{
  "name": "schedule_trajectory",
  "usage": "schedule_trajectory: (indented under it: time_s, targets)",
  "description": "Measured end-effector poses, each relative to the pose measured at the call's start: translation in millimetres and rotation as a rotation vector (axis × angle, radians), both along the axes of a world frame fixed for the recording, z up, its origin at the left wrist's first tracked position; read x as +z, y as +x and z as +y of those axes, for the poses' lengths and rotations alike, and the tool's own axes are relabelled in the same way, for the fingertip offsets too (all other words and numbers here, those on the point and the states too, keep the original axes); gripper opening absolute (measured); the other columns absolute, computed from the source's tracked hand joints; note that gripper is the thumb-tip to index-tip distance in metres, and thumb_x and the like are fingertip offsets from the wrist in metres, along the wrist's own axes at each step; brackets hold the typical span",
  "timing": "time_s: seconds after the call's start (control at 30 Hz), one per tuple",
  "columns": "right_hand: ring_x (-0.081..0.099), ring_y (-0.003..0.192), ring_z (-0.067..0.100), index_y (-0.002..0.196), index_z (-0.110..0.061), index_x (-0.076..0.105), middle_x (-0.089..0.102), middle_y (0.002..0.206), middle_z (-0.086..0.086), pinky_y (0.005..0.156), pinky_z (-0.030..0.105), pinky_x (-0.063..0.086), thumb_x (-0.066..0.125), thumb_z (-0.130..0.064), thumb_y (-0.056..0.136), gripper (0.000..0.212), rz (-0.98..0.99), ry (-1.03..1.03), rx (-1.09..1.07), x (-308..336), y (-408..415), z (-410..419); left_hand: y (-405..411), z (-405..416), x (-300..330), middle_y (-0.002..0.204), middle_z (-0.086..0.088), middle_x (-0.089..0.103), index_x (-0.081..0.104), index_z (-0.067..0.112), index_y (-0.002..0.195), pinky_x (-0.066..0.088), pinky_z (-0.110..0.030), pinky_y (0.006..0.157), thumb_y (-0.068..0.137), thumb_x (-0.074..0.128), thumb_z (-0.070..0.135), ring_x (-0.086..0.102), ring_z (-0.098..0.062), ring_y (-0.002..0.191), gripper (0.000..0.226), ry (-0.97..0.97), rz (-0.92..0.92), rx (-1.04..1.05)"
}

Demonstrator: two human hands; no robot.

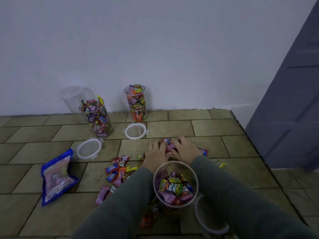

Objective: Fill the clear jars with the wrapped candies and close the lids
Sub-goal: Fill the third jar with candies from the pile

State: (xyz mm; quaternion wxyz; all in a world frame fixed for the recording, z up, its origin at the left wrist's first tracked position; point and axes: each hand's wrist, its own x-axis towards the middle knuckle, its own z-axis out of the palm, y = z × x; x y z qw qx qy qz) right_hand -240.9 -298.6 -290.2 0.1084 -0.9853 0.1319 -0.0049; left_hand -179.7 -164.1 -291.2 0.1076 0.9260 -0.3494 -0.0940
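Near jar stands upright on floor, mouth up, part full. Left hand and right hand curl round candy heap just behind it, scooping

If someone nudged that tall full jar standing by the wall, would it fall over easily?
Probably fairly easily: the tall jar is narrow for its height and packed to the rim with candies, so its weight sits high. With its lid lying off on the floor, sweets would likely spill. The smooth tiles may let it slide first.
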Motion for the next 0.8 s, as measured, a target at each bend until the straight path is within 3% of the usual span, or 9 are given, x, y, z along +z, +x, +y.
schedule_trajectory:
  time_s: [0.13, 0.23, 0.4, 0.5, 0.63, 0.7, 0.8]
  targets:
    - [0.052, 0.114, 0.027, 0.131, -0.014, 0.045, 0.052, 0.128, 0.011, 0.091, 0.038, 0.043, 0.036, -0.040, 0.102, 0.040, 0.031, 0.016, -0.051, 2.3, 6.4, 4.1, 2.3, -2.6, 6.6, 0.135, -0.014, 0.038, 0.034, 0.012, 0.142, 0.033, -0.038, 0.099, 0.098, 0.048, 0.030, 0.041, -0.032, 0.120, 0.049, -0.099, 0.060, -0.011]
    - [0.055, 0.112, 0.026, 0.126, -0.012, 0.048, 0.057, 0.124, 0.011, 0.089, 0.036, 0.045, 0.038, -0.038, 0.102, 0.036, 0.066, 0.020, -0.082, 8.0, 12.2, 6.1, 5.1, -4.4, 10.1, 0.134, -0.014, 0.039, 0.034, 0.010, 0.137, 0.036, -0.038, 0.098, 0.093, 0.057, 0.022, 0.044, -0.032, 0.119, 0.051, -0.063, 0.097, -0.020]
    - [0.057, 0.110, 0.026, 0.122, -0.010, 0.050, 0.060, 0.121, 0.012, 0.088, 0.036, 0.047, 0.037, -0.040, 0.102, 0.038, 0.141, 0.069, -0.090, 16.9, 12.6, 4.5, 5.9, -7.1, 20.2, 0.131, -0.020, 0.046, 0.038, 0.005, 0.128, 0.036, -0.038, 0.096, 0.097, 0.044, 0.011, 0.044, -0.034, 0.121, 0.032, 0.022, 0.119, 0.000]
    - [0.058, 0.110, 0.027, 0.127, -0.010, 0.048, 0.060, 0.123, 0.013, 0.085, 0.036, 0.046, 0.037, -0.040, 0.103, 0.040, 0.121, 0.168, -0.122, 21.8, 6.2, 3.9, 8.4, -3.3, 22.6, 0.127, -0.020, 0.049, 0.042, 0.004, 0.122, 0.038, -0.037, 0.092, 0.097, 0.048, 0.013, 0.048, -0.033, 0.117, 0.028, -0.010, 0.152, 0.034]
    - [0.060, 0.086, 0.023, 0.110, -0.013, 0.047, 0.062, 0.106, 0.010, 0.062, 0.030, 0.046, 0.040, -0.040, 0.101, 0.029, -0.010, 0.331, -0.205, 27.8, -4.4, 4.1, 5.7, 2.8, 27.9, 0.113, -0.010, 0.055, 0.047, 0.011, 0.111, 0.045, -0.038, 0.086, 0.094, 0.051, 0.017, 0.054, -0.027, 0.105, 0.018, -0.267, 0.262, 0.151]
    - [0.059, 0.086, 0.021, 0.106, -0.013, 0.048, 0.061, 0.101, 0.008, 0.061, 0.029, 0.047, 0.044, -0.040, 0.100, 0.028, -0.109, 0.443, -0.252, 35.2, -7.5, 5.5, 0.2, 5.3, 36.2, 0.108, -0.005, 0.054, 0.048, 0.012, 0.111, 0.044, -0.034, 0.079, 0.092, 0.056, 0.020, 0.055, -0.024, 0.100, 0.022, -0.424, 0.304, 0.190]
    - [0.057, 0.080, 0.017, 0.099, -0.012, 0.049, 0.059, 0.089, 0.003, 0.055, 0.022, 0.041, 0.047, -0.038, 0.099, 0.026, -0.246, 0.579, -0.281, 50.6, -13.3, 8.3, -7.0, 7.6, 47.9, 0.102, -0.006, 0.055, 0.049, 0.011, 0.108, 0.043, -0.032, 0.072, 0.099, 0.048, 0.017, 0.056, -0.023, 0.093, 0.011, -0.616, 0.290, 0.201]
